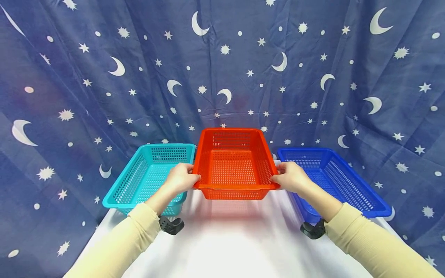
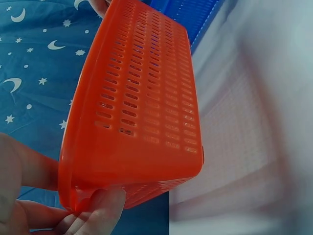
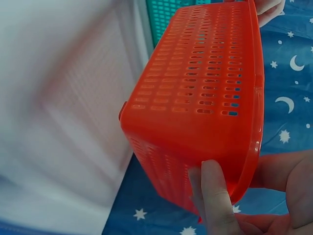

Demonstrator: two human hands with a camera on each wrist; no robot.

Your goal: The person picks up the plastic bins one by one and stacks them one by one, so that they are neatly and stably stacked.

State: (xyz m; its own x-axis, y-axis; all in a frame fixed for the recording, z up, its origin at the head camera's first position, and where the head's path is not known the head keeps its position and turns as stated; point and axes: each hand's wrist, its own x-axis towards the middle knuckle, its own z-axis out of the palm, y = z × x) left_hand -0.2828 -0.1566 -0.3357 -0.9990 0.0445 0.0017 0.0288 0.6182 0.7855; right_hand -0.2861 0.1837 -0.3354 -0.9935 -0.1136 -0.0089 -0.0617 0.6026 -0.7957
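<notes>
The head view is bright, the counter washed out nearly to white, with a soft reddish tint just below the red basket. The pattern on the curtain stretches toward the outer edges. Both wrist views are dimmer and cooler; there the counter smears out of focus, while the red basket looks fairly crisp, with small glints.

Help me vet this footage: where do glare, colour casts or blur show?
Head view: the white table is nearly blown out low in frame, with a reddish tint beneath the red basket; left wrist: the table looks soft and smeared, the basket's slots sharper; right wrist: similarly soft table, small glint on the basket's rim.
</notes>
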